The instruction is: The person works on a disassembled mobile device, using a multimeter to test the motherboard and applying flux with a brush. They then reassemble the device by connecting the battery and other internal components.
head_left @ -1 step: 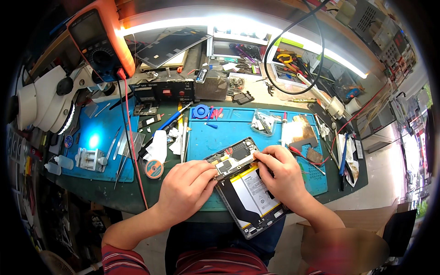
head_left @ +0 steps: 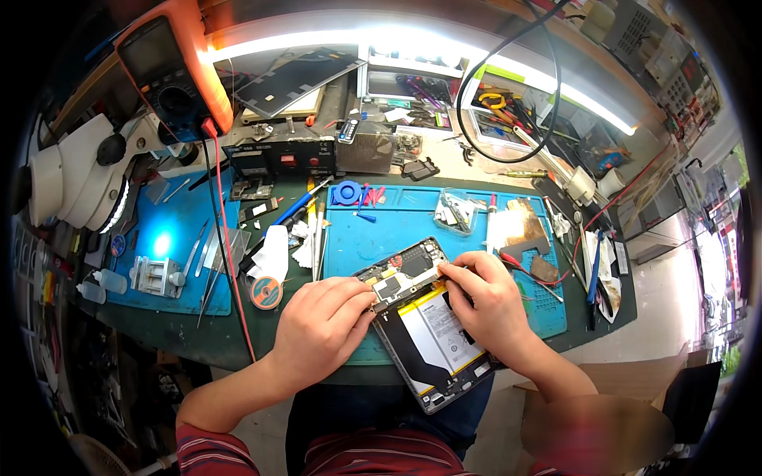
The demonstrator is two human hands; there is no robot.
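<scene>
An opened tablet (head_left: 394, 329) lies tilted across the near edge of the blue mat, its lower end reaching out over my lap. Its circuit board (head_left: 402, 278) shows at the far end, with a white battery (head_left: 438, 332) and a black strip nearer to me. My left hand (head_left: 324, 321) is closed on the tablet's left side beside the board, fingertips pinched at the edge. At the far right corner, my right hand (head_left: 486, 297) grips the tablet between thumb and fingers. Whatever lies under its curled fingers is hidden.
A blue work mat (head_left: 381, 238) carries a small clear box (head_left: 456, 213) of parts. To the left are a solder wire spool (head_left: 267, 293), tweezers (head_left: 208, 289), a microscope (head_left: 83, 170) and an orange multimeter (head_left: 176, 75) with hanging leads. A soldering iron (head_left: 567, 178) lies right.
</scene>
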